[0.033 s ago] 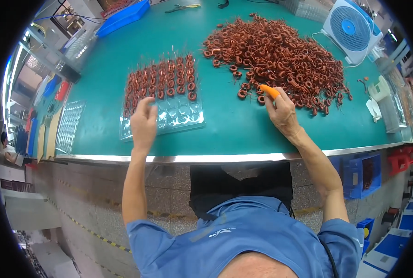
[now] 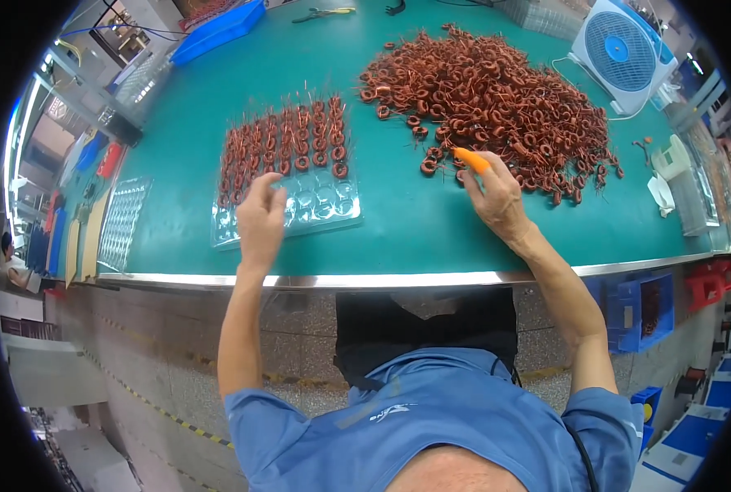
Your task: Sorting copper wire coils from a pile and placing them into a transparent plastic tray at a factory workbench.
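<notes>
At ten o'clock my left hand [image 2: 261,217] curls half open over a clear, dimpled plastic tray [image 2: 324,205]; at two my right hand [image 2: 497,197], smooth orange finger cover [image 2: 470,159] and thumb parted. I can't tell whether either grips anything. Beyond, wiry reddish-brown rings [image 2: 300,135] line the tray; a tangled heap [image 2: 488,107] rises at one.

On the table [image 2: 415,246], the coil heap [image 2: 497,102] lies between the coil tray [image 2: 304,221] at left and the fan [image 2: 619,53] at right.
</notes>
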